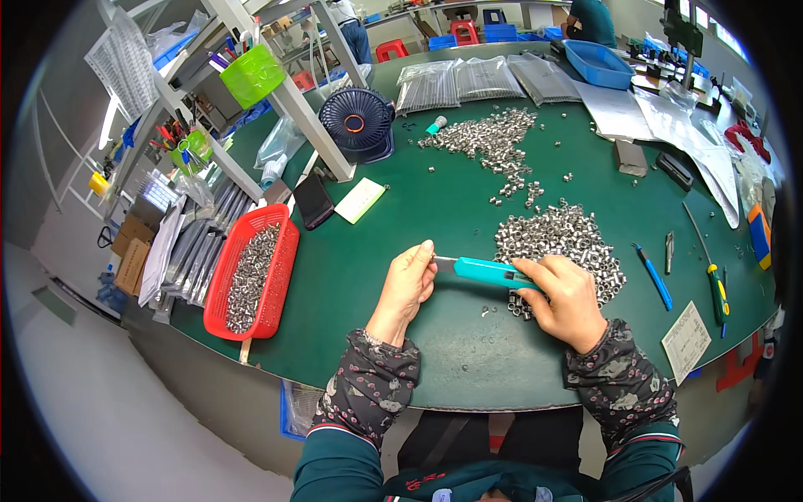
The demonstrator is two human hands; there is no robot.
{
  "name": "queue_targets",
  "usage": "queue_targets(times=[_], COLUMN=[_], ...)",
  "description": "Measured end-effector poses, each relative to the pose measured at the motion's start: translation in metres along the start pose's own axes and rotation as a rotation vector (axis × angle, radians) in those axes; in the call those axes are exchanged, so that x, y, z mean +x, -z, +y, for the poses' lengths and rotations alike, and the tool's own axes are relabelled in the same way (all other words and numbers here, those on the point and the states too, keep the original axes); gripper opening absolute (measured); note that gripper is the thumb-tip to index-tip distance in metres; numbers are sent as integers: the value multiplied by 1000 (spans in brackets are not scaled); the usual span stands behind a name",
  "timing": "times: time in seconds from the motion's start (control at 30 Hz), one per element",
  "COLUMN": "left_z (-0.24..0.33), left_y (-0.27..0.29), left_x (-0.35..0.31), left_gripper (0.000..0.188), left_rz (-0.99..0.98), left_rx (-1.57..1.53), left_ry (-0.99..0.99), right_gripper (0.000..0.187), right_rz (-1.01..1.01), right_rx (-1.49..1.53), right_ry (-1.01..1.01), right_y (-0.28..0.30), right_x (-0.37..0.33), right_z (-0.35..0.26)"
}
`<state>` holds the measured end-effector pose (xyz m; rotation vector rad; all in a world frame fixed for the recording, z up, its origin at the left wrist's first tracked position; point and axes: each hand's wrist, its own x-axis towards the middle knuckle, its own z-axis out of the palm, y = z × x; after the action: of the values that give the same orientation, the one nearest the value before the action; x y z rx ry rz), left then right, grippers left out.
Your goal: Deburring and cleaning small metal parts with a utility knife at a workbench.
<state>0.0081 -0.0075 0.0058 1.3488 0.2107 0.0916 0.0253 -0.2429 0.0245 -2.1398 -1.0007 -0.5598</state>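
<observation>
My right hand (562, 297) is wrapped round a teal utility knife (485, 272), its blade (446, 264) out and pointing left. At the blade's tip, my left hand (407, 287) pinches thumb and fingers together. Whatever it holds there is small and mostly hidden by the fingertips. Just beyond and partly behind the right hand lies a heap of small shiny metal rings (556, 234). A looser spread of the same metal rings (489, 138) reaches farther back on the green table (393, 217). A few tiny bits lie below the knife.
A red basket (293, 251) of small metal parts stands left, near a phone (314, 202) and sticky notes (360, 201). A fan (357, 124) sits behind. Rightward lie a blue-handled tool (657, 280), a screwdriver (717, 293) and a paper slip (686, 341). A blue tray (598, 65) is far back.
</observation>
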Motion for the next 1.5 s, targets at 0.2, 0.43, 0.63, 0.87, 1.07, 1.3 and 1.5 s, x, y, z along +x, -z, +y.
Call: queue_targets(times=[0.2,0.43,0.63,0.87,1.07,1.3,1.5], left_z=[1,2,0,-2,-3,-3,-2], left_y=[5,3,6,4,6,6,7], left_x=[1,1,2,4,4,4,4], left_gripper=[34,33,30,20,20,15,13], left_rz=[27,19,-8,-56,-63,-97,-115], left_rx=[-128,-120,-78,-125,-143,-138,-229], left_ry=[90,52,10,-96,-89,-108,-60], right_gripper=[38,32,33,29,31,32,32], right_rz=[248,181,-44,33,-57,-86,-91], right_rx=[-11,-165,-113,151,195,248,293], right_ry=[34,33,-68,-154,-214,-215,-218], right_y=[2,2,3,-2,-1,-1,1], right_x=[5,4,-1,-3,-3,-2,-2], right_z=[0,-6,-4,4,2,3,2])
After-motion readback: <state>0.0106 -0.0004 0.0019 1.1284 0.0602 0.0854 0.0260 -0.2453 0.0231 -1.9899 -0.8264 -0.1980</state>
